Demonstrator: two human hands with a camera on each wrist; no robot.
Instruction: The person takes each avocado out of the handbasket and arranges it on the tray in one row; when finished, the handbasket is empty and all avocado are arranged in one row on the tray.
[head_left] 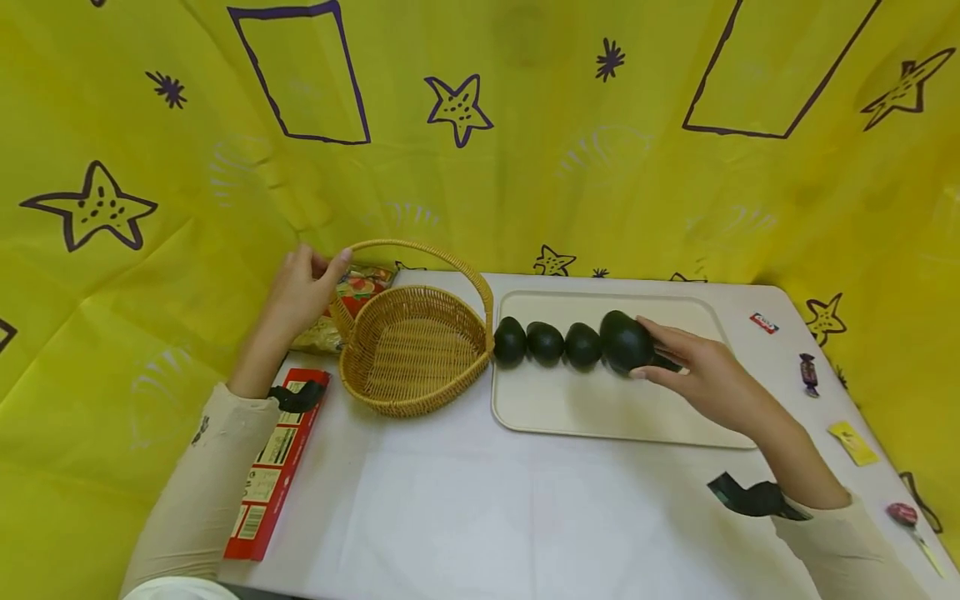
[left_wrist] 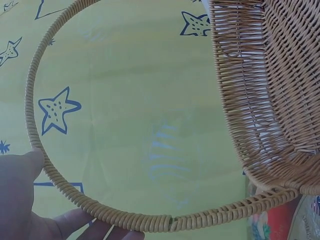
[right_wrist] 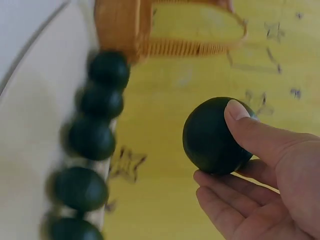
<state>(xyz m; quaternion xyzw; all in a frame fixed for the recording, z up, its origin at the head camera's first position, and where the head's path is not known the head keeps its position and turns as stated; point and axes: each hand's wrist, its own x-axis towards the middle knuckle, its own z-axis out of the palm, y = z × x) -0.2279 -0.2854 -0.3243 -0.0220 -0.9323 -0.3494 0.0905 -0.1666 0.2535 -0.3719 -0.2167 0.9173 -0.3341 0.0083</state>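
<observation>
My left hand (head_left: pixel 296 292) grips the arched handle (left_wrist: pixel 120 219) of a heart-shaped wicker basket (head_left: pixel 420 350), which has nothing inside. The left wrist view shows the thumb and fingers about the handle. In my right hand (head_left: pixel 708 371) is a dark green avocado (head_left: pixel 624 340), pinched between thumb and fingers above a cream tray (head_left: pixel 592 408). Several more avocados (head_left: pixel 545 343) lie in a row on the tray, beginning next to the basket's right side. The held avocado partly hides the row's right end in the head view; the right wrist view shows the row, blurred.
A long red box (head_left: pixel 273 467) lies left of the basket. Behind the basket are shiny packets (head_left: pixel 363 283). Small wrapped sweets (head_left: pixel 808 375), a yellow packet (head_left: pixel 853 442) and a lollipop (head_left: pixel 902 513) line the table's right edge. Yellow patterned cloth (head_left: pixel 525 192) hangs around the table.
</observation>
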